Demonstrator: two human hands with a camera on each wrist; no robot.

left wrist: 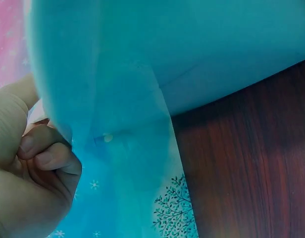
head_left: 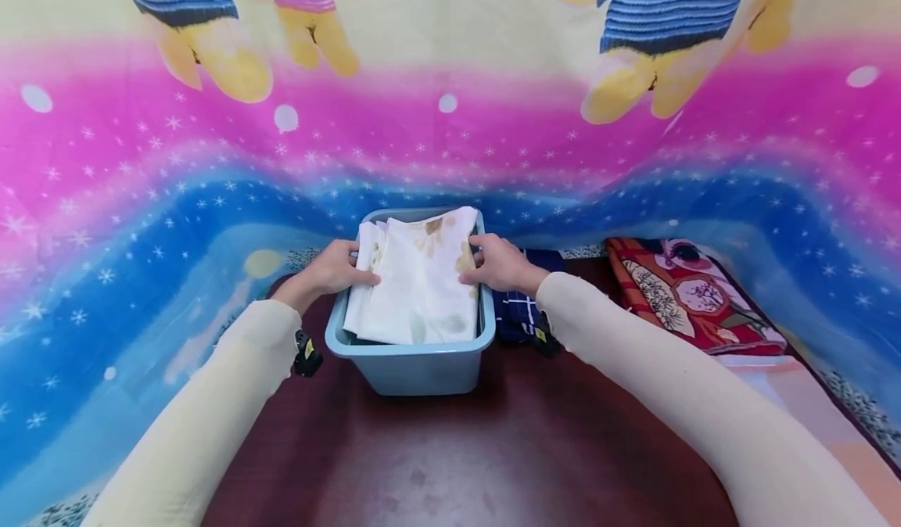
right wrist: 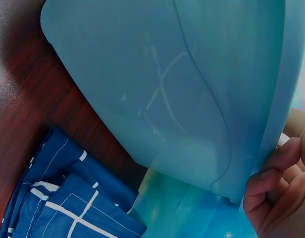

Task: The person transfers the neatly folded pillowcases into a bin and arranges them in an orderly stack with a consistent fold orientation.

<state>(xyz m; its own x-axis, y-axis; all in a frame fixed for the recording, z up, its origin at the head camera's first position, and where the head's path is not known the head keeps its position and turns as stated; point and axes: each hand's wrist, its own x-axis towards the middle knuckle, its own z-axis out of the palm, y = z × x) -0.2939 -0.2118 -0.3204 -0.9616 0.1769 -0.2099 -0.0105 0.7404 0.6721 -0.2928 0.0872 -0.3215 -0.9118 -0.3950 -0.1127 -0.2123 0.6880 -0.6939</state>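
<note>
A folded white cloth (head_left: 422,292) with brown and grey leaf prints lies in the mouth of a light blue plastic bin (head_left: 417,374), its top edge rising at the back. On its left side my left hand (head_left: 332,267) grips the cloth, thumb on top and fingers curled at the bin's rim. My right hand (head_left: 501,263) pinches the opposite side between thumb and fingers. Both wrist views show the outer wall of the bin, with curled fingers (left wrist: 53,153) beside the rim on the left and more fingers (right wrist: 271,178) on the right. The cloth's underside is hidden inside.
A folded navy cloth (right wrist: 78,203) with white lines lies right of the bin. Farther right, a red patterned folded textile (head_left: 697,296) rests by a pale peach and white cloth (head_left: 795,398). The dark wooden table (head_left: 436,464) extends in front; a printed curtain (head_left: 450,136) hangs behind.
</note>
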